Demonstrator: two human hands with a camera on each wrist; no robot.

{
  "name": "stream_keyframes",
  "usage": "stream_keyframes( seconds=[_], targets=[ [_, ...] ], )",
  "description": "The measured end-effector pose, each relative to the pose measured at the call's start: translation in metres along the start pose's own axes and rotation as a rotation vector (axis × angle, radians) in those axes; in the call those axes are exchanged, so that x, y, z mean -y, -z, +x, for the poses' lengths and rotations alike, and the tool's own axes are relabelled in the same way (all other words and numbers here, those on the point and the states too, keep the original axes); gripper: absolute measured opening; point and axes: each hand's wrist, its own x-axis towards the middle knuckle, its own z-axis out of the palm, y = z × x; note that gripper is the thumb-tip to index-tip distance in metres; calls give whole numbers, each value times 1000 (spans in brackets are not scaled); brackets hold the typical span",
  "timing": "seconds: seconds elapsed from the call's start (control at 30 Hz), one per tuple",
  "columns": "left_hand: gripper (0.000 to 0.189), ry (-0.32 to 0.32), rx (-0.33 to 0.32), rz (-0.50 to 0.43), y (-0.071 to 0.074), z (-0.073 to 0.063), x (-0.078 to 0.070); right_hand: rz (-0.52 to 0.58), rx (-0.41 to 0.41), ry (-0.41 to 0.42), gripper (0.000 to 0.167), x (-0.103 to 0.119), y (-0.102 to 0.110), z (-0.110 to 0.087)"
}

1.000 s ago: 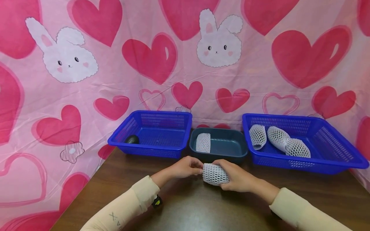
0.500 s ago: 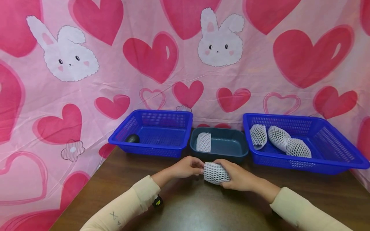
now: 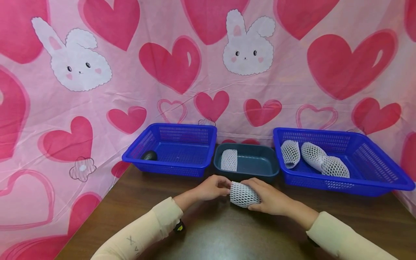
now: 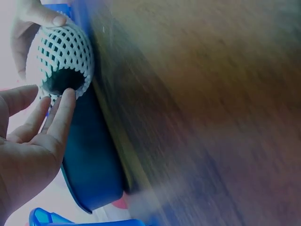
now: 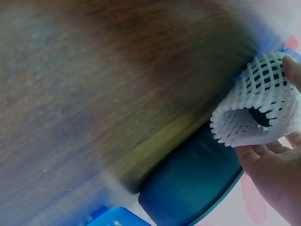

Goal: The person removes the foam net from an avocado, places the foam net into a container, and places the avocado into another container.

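My right hand (image 3: 271, 198) grips a white foam net sleeve (image 3: 243, 195) over the table in front of the dark green tub. The sleeve's open end faces left. Inside it, the right wrist view shows a dark, rounded thing (image 5: 259, 117), mostly covered by the mesh. My left hand (image 3: 211, 187) is at the sleeve's open end. In the left wrist view its fingers (image 4: 63, 117) are extended, one fingertip right at the sleeve's lower rim, and the thumb stands apart.
Behind the hands, the dark green tub (image 3: 256, 163) holds another white net sleeve (image 3: 229, 160). A blue basket (image 3: 175, 153) at left holds a dark avocado-like fruit (image 3: 149, 155). The right blue basket (image 3: 360, 186) holds several net-wrapped pieces (image 3: 290, 154). A heart-patterned cloth (image 3: 208, 79) hangs behind.
Both hands and the net sleeve have shifted slightly to the right. The right hand keeps its grip, and the baskets and tub stay put.
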Motion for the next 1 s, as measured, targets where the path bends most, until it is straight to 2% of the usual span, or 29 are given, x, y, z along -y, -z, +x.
stream_keyframes(
  seconds=[0.17,0.33,0.7,1.0],
  targets=[
    [22,-23,-19,47,-3,2,-2,7,-4,6,73,-1,0,-1],
    [23,-39,-6,96,-4,5,-2,14,-8,12,74,-1,1,-2],
    [34,-65,73,22,-6,9,4,32,-3,0,76,-3,2,-4],
    [40,-114,99,-35,-9,13,8,44,5,-12,77,-3,3,-4]
  ],
)
